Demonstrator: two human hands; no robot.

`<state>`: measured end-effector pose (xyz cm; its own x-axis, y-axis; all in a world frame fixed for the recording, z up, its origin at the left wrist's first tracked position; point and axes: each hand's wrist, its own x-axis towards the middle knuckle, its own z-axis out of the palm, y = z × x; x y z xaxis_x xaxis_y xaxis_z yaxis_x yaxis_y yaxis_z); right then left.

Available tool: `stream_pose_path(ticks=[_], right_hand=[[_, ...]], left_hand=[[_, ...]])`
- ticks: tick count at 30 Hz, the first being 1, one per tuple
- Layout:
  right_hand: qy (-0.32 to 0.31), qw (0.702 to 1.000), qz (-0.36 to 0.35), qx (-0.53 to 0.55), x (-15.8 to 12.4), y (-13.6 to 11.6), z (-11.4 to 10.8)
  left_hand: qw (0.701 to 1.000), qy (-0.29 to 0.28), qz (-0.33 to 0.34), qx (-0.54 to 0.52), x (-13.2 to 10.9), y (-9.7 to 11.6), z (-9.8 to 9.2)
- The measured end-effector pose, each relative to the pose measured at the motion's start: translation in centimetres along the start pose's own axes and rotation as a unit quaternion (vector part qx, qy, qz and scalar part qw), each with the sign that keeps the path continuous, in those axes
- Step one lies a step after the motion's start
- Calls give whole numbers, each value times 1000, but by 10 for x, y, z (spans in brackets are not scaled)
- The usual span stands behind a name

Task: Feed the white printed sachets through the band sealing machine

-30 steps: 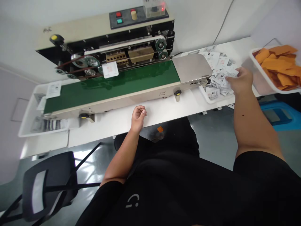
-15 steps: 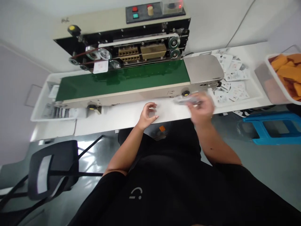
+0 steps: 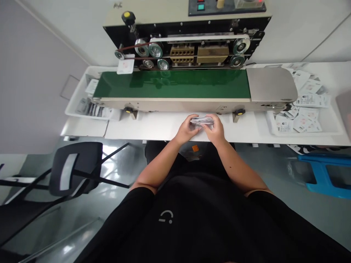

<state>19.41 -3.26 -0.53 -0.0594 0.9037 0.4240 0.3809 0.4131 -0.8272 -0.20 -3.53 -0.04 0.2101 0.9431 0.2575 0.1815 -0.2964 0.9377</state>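
Observation:
Between my two hands, just above the white table, is a small stack of printed packets (image 3: pixel 202 120). My left hand (image 3: pixel 187 130) closes on its left end, thumb below and fingers along the top edge. My right hand (image 3: pixel 215 128) grips the other end the same way. Behind them stands a band sealing machine (image 3: pixel 189 54) with a green conveyor belt (image 3: pixel 175 84). One white packet (image 3: pixel 125 66) hangs at the machine's left end, by the rollers. The number of packets in my hands cannot be made out.
At the right, a white tray (image 3: pixel 331 126) holds loose printed packets (image 3: pixel 307 117). Another white tray (image 3: pixel 71 98) at the left holds packets standing in a row. A black chair (image 3: pixel 79 168) is on the left and a blue stool (image 3: pixel 323 175) on the right.
My right hand has brought the packets leftward to my left hand, which has closed on them. The hanging packet has shifted left along the rollers. My view has turned and shifted.

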Motion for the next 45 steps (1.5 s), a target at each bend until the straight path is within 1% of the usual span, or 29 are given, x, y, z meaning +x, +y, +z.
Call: stream_pose_path(ticks=[2, 3, 6, 7, 9, 12, 16, 18, 22, 28, 31, 35, 38, 41, 45], right_hand=[[-4, 1000, -26, -2, -2, -1, -3], [-20, 999, -25, -6, -2, -1, -4], [-65, 997, 12, -28, -3, 0, -2], [-65, 997, 16, -34, -3, 0, -1], [-43, 998, 2, -42, -5, -1, 0], [-20, 999, -10, -48, -7, -5, -1], [-42, 995, 43, -77, -7, -6, -3], [-41, 993, 67, -87, -7, -4, -3], [-6, 992, 94, -80, -13, 0, -3], [66, 991, 114, -12, -23, 5, -5], [90, 987, 127, 27, -21, 7, -3], [140, 979, 136, 53, -16, 9, -2], [152, 975, 140, 86, -14, 10, -1], [131, 975, 134, 117, -15, 11, -3], [21, 991, 93, 94, -15, 14, -9]], left_hand=[[999, 6, 32, 0, -1, 1, -1], [999, 17, 41, 14, -1, 2, -1], [996, 45, 45, 65, -2, 4, -2], [996, 43, 45, 67, -2, 4, -2], [997, 32, 44, 49, -2, 5, -3], [999, 27, 30, 18, -2, 3, -3], [997, 58, -9, 40, -2, -5, 0], [996, 64, -25, 51, -2, -7, 1], [997, 53, -32, 35, -2, -7, -1], [998, 41, -35, 17, -1, -10, -3], [998, 42, -32, 17, 1, -13, -1], [999, 32, -20, 28, 3, -13, -1], [999, 27, -22, 36, 3, -9, -2], [998, 29, -29, 39, 2, -5, -1], [997, 64, -41, 31, 2, -5, -1]])
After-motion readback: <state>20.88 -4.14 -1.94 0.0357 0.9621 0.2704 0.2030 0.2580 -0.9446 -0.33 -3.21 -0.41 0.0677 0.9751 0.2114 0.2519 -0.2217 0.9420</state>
